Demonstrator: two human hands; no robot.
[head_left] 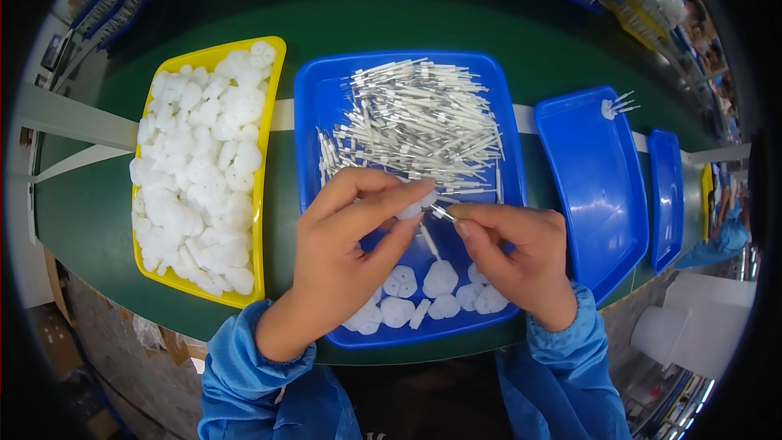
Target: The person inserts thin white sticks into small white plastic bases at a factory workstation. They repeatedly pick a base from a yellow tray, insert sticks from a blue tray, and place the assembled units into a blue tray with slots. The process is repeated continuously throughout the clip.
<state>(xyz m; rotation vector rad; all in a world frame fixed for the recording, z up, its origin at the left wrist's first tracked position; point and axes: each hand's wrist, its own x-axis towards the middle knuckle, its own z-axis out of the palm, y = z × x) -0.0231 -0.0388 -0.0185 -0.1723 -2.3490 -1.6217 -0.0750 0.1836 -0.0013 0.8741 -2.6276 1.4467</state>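
Note:
Above the front half of a blue tray [305, 98], my left hand [346, 232] pinches a white plastic disc [411, 209] between thumb and fingers. My right hand [517, 253] grips a thin metal-and-white rod [442, 213] by its end, its tip meeting the disc. Another white rod [429, 242] slants down below the disc; whether it is fixed in it I cannot tell. Behind my hands, a heap of white-and-silver rods [423, 126] fills the tray's far part. Several white discs with small holes [397, 312] lie along its near edge, below my fingers.
On the left stands a yellow tray [262, 228] piled with white discs [199, 171]. To the right, a blue tray [599, 195] bears a disc with rods stuck in it [615, 107]. Beyond it is a smaller blue tray [666, 195]. Another person's blue sleeve [721, 244] shows far right.

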